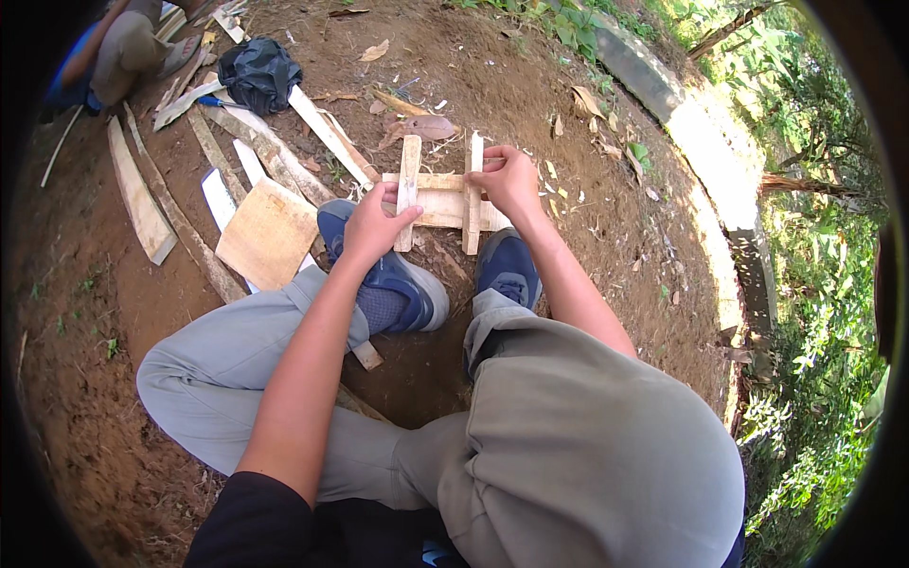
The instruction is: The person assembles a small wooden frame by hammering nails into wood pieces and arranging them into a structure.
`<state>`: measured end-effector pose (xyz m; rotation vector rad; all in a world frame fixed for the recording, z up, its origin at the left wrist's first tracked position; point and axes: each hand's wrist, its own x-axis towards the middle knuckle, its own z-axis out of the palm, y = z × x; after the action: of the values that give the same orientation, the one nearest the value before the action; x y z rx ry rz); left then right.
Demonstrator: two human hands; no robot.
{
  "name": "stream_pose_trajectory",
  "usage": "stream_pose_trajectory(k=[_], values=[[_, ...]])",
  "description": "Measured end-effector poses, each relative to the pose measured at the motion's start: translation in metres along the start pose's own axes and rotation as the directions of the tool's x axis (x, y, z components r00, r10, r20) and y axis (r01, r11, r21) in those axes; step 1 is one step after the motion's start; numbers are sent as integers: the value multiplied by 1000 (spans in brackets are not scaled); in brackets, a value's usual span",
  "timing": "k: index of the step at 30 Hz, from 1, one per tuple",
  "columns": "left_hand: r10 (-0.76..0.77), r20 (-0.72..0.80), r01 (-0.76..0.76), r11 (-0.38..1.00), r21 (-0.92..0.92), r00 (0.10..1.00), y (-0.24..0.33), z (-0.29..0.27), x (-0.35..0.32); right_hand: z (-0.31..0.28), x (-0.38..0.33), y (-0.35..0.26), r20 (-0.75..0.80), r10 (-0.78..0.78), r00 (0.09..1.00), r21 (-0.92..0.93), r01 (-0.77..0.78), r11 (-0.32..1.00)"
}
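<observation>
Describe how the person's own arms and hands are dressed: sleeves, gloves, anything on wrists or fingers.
Both forearms are bare. A black short sleeve covers the left upper arm. The left hand and right hand wear no gloves; no watch, ring or band shows.

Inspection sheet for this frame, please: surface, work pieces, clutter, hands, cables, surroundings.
Surface: bare dirt ground with dry leaves.
Job's things: wooden slat frame, two upright slats across flat boards, by blue shoes.
Clutter: loose planks, plywood sheet, dark bag.
Hands: left hand grips the left slat; right hand grips the right slat.
Cables: nothing seen.
Surroundings: concrete kerb, greenery; another person at upper left.
</observation>
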<state>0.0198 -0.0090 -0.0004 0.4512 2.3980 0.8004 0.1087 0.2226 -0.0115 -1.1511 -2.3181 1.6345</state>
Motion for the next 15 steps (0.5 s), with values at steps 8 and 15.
stream_pose_trajectory(k=[8,15], values=[[141,-215,-148,989,-14,966,-8,10,-3,6,1,-8,-26,92,995,-11,-92,996],[226,-394,-237,971,22,891,35,33,-36,10,3,0,-28,80,996,-4,-81,997]])
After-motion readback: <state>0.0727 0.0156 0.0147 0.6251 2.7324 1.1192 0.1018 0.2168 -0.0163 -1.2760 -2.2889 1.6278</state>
